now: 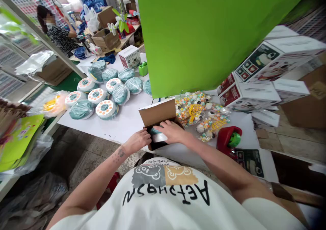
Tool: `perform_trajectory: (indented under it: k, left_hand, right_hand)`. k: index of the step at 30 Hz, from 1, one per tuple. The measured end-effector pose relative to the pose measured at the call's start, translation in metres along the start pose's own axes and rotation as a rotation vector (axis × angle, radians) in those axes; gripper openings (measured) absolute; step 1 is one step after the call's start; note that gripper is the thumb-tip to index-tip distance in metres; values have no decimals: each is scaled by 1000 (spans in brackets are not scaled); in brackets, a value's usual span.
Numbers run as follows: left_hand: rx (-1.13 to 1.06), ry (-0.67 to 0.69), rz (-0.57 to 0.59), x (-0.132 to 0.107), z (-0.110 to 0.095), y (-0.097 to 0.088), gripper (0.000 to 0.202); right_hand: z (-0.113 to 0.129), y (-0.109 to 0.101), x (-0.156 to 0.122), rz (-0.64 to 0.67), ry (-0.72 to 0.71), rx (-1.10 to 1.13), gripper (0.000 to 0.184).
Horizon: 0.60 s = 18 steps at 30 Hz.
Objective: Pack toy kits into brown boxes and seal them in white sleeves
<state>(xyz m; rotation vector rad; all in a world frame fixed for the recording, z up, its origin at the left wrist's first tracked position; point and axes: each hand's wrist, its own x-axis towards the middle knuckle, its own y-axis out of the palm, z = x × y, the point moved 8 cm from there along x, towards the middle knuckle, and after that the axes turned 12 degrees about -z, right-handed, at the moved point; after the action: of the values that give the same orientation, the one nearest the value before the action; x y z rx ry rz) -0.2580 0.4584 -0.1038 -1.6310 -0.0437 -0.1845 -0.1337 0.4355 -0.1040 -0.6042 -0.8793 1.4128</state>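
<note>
The left hand (137,141) and right hand (173,131) close in a narrow grip on a teal-and-white round packet (157,137) inside a brown cardboard box (156,113) on the white worktop (122,125), its lid standing open, clear of both hands.

- The brown cardboard box (155,112) I'm touching: matt, plain paper board
- The teal-and-white wrapped item (158,137) inside it: smooth, glossy plastic
- The red curved plastic piece (225,138) nearby: glossy
- My white cotton T-shirt (163,196): soft, matt cloth

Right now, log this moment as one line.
left hand: on open cardboard box | right hand: on teal-white item inside box
</note>
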Motion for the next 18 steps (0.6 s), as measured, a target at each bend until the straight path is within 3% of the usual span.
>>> perform_trajectory:
  k: [4,8,11,13,16,18]
  left_hand:
    - [-10,-152,34,-9,14,-3,23]
    - [-122,-310,139,4,6,0,25]
    - [-268,-377,264,21,-9,17,36]
    - [-327,-434,370,28,-12,34,40]
    - [-362,-504,386,34,-7,48,37]
    - [-357,-530,326,37,-3,47,35]
  right_hand:
    - [-15,34,5,-158,46,211,49]
    - [-18,35,3,-230,133,338,46]
    - [-12,12,-6,-225,133,312,35]
    - [-23,-17,-23,-316,194,266,29]
    - [-75,-61,-80,-616,456,199,26]
    - [-120,-68,-130,-760,658,147,37]
